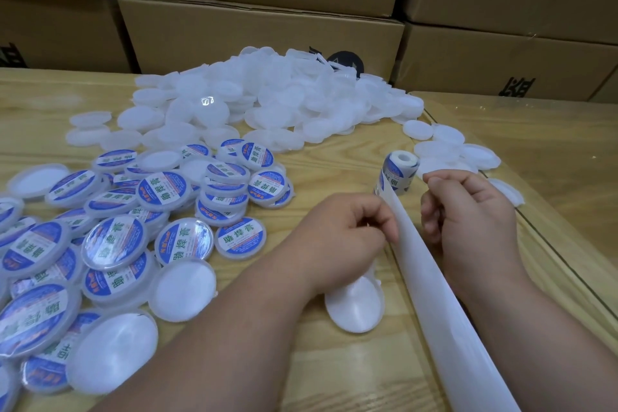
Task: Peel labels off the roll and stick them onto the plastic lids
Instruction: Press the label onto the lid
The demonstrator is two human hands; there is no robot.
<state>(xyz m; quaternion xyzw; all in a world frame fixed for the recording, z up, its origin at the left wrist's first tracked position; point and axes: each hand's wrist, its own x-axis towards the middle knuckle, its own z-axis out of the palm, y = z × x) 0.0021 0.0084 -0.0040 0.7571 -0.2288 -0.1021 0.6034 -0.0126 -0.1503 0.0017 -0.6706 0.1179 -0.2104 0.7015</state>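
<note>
Peeling: left hand (347,237) and right hand (468,211) both pinch backing strip (434,278) below label roll (398,174); blank lid (354,308) under left wrist (bench). Risk: label creasing if pulled unevenly.

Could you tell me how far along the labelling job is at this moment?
Done: a spread of labelled lids lies at the left of the table. In hand: the left hand and right hand work at the backing strip trailing from the label roll, with one blank lid waiting under the left wrist. Left: the large heap of unlabelled lids behind, so much remains.
</note>
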